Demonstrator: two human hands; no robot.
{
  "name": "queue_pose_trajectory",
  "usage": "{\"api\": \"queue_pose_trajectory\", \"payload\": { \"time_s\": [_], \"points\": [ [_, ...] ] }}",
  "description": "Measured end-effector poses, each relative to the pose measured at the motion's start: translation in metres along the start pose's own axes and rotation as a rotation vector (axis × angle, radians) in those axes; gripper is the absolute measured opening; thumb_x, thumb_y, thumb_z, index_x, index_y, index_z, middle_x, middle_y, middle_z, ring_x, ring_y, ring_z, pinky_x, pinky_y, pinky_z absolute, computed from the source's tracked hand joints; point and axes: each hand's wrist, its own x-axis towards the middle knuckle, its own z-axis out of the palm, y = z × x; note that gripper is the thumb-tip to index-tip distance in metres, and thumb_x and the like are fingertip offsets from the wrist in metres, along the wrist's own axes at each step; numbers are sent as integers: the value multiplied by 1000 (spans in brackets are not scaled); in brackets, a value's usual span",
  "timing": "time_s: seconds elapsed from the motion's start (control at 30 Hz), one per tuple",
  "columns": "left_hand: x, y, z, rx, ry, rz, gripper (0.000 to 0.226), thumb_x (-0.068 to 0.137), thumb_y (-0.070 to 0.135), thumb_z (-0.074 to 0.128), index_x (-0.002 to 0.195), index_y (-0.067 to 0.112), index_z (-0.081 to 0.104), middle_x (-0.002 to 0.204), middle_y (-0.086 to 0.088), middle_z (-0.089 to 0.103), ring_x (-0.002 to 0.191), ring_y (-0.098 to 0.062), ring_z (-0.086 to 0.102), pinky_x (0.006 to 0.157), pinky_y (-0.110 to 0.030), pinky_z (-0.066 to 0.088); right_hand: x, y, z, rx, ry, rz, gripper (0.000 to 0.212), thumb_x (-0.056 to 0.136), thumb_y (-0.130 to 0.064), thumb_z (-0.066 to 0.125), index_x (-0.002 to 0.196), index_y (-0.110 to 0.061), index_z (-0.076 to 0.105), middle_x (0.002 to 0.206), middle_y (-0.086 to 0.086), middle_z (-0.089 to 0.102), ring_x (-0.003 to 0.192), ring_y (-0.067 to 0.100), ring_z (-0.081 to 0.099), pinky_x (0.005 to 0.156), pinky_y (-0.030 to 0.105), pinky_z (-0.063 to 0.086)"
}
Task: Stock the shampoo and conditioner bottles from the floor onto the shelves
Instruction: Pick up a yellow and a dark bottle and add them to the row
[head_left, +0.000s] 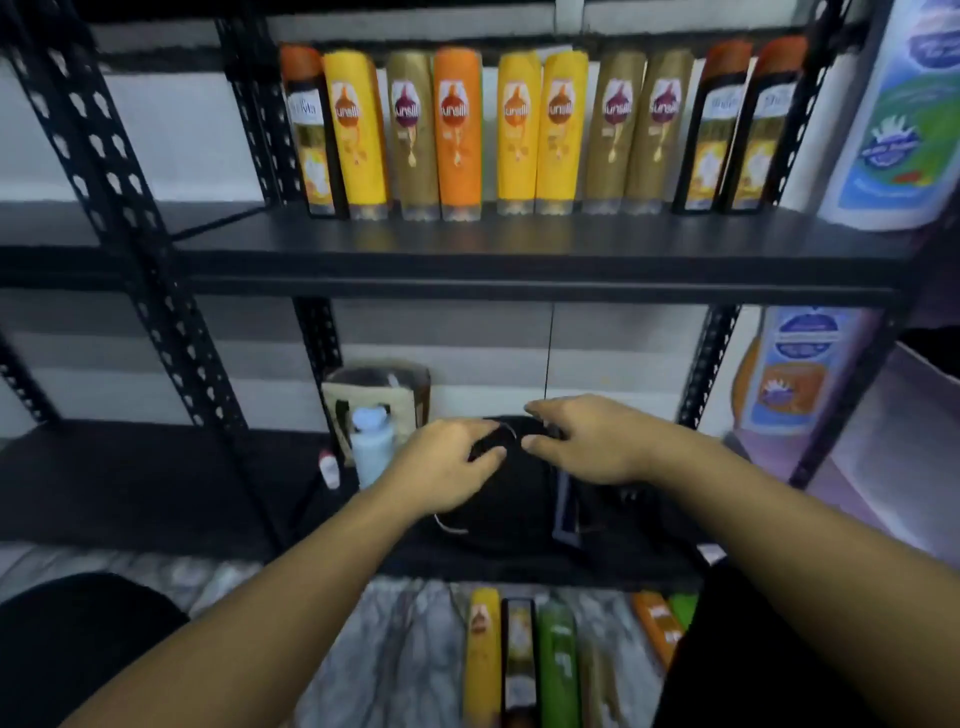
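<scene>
Several shampoo and conditioner bottles stand in a row at the back of the upper black shelf. More bottles lie side by side on the marble floor: yellow, black, green, orange. Both my hands are over a black bag on the lower shelf. My left hand pinches a black strap or edge of that bag. My right hand hovers over the bag's top with fingers curled; the blur hides whether it grips anything.
A pale blue bottle and a paper bag stand behind my left hand. Large white and blue bottles stand on the right-hand shelves. Perforated black uprights frame the rack. A dark object lies at lower left.
</scene>
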Motion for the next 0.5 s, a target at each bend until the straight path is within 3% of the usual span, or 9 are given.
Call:
{"api": "queue_pose_trajectory", "payload": {
  "time_s": [0.13,0.23,0.33,0.5],
  "points": [
    [-20,-22,71,-22,-223,-119,59,101,49,56,151,18,50,150,-3,56,135,-22,54,109,-36,47,0,18,82,72,-206,96,67,101,-52,48,156,-16,35,157,7,43,140,25,44,112,34,39],
    [-36,-38,118,-85,-307,-223,53,101,42,60,146,14,56,141,-8,63,126,-25,61,101,-36,51,6,34,138,80,-313,171,62,103,-48,49,153,-12,38,154,10,45,138,28,46,111,39,41],
    [-54,-56,163,-150,-402,-335,51,100,39,61,143,11,57,137,-11,65,120,-27,64,95,-29,51,7,43,190,100,-388,236,62,104,-46,48,154,-11,37,157,12,41,138,31,45,110,41,42],
    [-62,-83,225,-122,-593,-384,63,103,46,55,155,13,43,159,-11,44,144,-29,43,112,-33,39,8,56,251,148,-477,292,56,103,-41,51,149,-10,43,154,14,44,139,30,43,110,36,39]
  ]
}}
